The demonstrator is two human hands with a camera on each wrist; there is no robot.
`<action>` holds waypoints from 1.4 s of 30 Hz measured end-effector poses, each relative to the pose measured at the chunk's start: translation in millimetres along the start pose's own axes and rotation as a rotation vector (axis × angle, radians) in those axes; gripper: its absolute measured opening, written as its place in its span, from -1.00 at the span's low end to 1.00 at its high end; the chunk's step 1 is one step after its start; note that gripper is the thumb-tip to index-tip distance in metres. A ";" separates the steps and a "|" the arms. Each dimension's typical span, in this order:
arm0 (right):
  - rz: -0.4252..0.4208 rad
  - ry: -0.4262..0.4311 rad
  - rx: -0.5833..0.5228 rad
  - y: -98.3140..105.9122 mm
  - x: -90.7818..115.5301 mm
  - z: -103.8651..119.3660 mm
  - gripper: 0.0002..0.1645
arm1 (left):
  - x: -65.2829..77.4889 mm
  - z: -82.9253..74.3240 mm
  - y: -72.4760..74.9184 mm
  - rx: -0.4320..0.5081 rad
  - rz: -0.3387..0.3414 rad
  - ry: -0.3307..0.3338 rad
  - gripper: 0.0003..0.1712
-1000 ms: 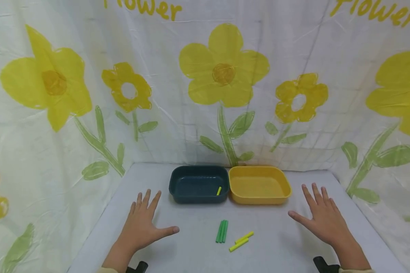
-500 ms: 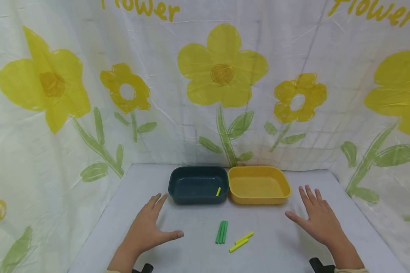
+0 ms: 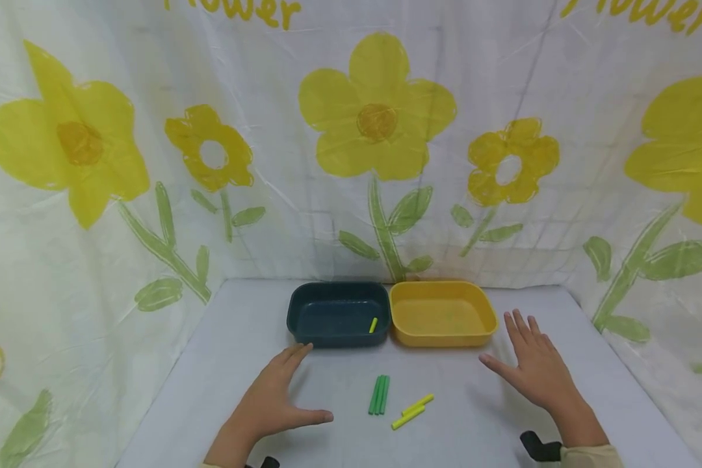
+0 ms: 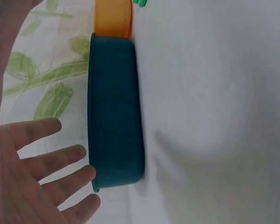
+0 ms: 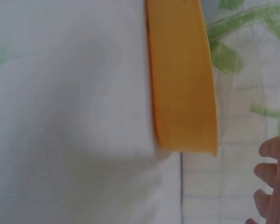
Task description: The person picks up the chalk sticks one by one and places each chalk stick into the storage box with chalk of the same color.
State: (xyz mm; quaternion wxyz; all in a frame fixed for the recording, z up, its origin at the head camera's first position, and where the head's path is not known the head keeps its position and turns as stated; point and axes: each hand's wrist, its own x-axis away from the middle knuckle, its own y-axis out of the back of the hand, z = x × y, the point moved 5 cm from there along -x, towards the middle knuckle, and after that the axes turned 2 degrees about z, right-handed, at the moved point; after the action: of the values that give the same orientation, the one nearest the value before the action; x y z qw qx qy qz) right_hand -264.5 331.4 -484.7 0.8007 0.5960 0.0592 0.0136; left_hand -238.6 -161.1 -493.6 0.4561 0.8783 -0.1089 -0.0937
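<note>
My left hand hovers over the table with thumb and fingers spread, holding nothing. It is left of three green sticks lying side by side. Two yellow sticks lie slanted just right of the green ones. On the other side, my right hand is raised with straight fingers, nothing in it, near the front right of the yellow tray. A short yellow stick lies in the dark teal tray, whose side also fills the middle of the left wrist view.
Both trays stand side by side at the back of the white table. Behind them hangs a white curtain printed with yellow flowers, which also runs along the left and right sides.
My left hand has moved right and slightly down, toward the green sticks. My right hand has shifted a little left. The sticks and trays have stayed in place.
</note>
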 end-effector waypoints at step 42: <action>0.016 0.001 -0.064 -22.7 -33.7 6.8 0.42 | -44.6 -72.2 -77.9 -0.048 0.239 -0.200 0.13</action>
State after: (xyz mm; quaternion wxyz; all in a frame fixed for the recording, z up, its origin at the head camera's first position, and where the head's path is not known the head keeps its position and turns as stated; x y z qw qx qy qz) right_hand -298.4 315.3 -501.9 0.8192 0.5705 0.0543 0.0224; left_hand -254.1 -48.7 -513.8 0.4717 0.8341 -0.2555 -0.1284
